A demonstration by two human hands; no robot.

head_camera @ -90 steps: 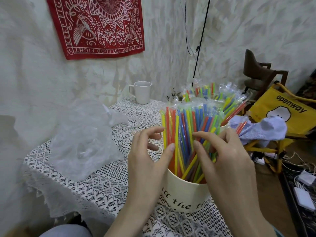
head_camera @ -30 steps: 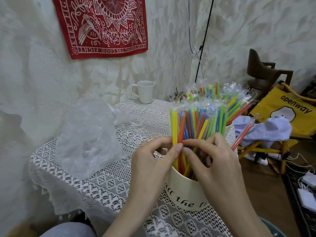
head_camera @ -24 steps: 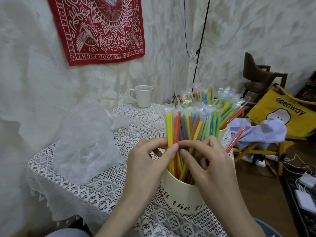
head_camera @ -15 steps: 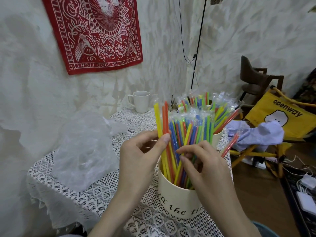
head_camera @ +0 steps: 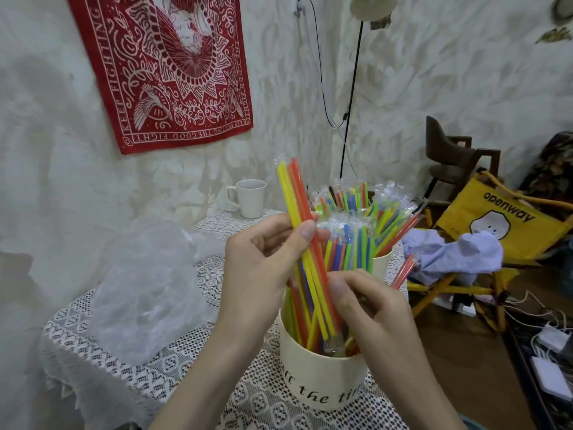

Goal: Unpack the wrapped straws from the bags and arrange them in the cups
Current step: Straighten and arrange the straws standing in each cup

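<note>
A cream cup with black lettering (head_camera: 322, 380) stands near the table's front edge, packed with wrapped coloured straws (head_camera: 348, 252). My left hand (head_camera: 263, 262) pinches a few yellow and orange straws (head_camera: 294, 193), raised above the others and leaning left. My right hand (head_camera: 369, 305) pinches the lower part of the same straws just above the cup's rim. Behind it a second cream cup (head_camera: 382, 264) holds more wrapped straws (head_camera: 384, 209). An empty clear plastic bag (head_camera: 145, 283) lies crumpled on the left of the table.
A white mug (head_camera: 249, 198) stands at the back of the lace-covered table (head_camera: 117, 364). A loose orange straw (head_camera: 403, 271) leans off the right edge. A yellow folding chair (head_camera: 502, 225) with a cloth on it stands right; cables and chargers lie on the floor.
My left hand has lifted a few yellow and orange straws up out of the bundle, tilting them left. My right hand has slid lower, toward the cup's rim.
</note>
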